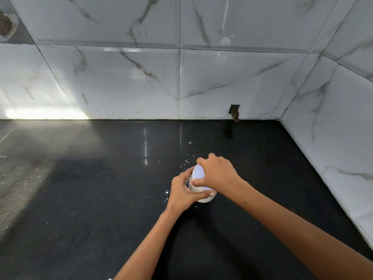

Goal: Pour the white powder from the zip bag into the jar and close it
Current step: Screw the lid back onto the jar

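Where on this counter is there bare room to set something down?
The black stone counter lies bare left of the left hand, back to the marble-tiled wall. Crowded only around the white-lidded jar of white powder, gripped by both hands, right hand on top, amid spilled white grains.

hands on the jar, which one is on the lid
The right hand: it grips the white lid from above, while the left hand wraps the jar body lower down.

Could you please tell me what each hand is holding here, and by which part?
The left hand grips the jar round its side; the right hand grips the white lid on top by its rim.
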Available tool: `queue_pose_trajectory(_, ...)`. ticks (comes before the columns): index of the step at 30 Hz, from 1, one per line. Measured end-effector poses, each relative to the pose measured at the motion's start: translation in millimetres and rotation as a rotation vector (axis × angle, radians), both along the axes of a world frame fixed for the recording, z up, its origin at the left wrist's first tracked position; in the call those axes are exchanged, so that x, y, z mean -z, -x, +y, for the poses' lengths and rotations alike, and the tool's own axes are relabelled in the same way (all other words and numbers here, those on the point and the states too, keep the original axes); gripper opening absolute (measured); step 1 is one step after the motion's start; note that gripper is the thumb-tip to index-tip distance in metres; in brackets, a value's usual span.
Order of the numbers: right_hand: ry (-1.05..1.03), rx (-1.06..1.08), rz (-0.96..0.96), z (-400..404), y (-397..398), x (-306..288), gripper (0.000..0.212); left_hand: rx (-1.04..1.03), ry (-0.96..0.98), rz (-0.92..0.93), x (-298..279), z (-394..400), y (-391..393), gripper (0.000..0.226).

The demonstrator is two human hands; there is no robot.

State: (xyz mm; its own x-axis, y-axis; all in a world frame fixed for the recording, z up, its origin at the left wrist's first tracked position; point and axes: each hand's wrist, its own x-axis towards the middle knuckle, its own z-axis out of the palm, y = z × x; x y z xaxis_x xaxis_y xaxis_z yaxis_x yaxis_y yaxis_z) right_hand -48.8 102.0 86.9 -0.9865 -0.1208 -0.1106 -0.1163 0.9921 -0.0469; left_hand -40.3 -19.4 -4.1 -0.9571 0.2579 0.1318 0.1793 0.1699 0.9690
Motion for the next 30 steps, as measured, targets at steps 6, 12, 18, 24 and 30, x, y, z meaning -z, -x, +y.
queue_pose_trajectory(6, -0.058, -0.007, -0.093, 6, 12, -22, 0.071, -0.013, 0.001, -0.024, 0, -1, 0, 0.064)
queue_pose_trajectory(12, -0.094, -0.217, -0.113, 14, 1, -17, 0.065, -0.042, 0.032, -0.031, 0, 1, 0, 0.07)
queue_pose_trajectory(18, -0.028, -0.048, -0.119, 5, 11, -9, 0.05, -0.061, 0.041, -0.054, 1, 4, 0, 0.074)
queue_pose_trajectory(24, -0.093, 0.074, -0.085, 2, 7, -3, 0.061, -0.044, 0.043, -0.032, 0, 3, 1, 0.071)
queue_pose_trajectory(30, 0.111, -0.14, -0.264, 34, -6, -9, 0.079, -0.089, 0.083, -0.012, 3, 5, -2, 0.075)
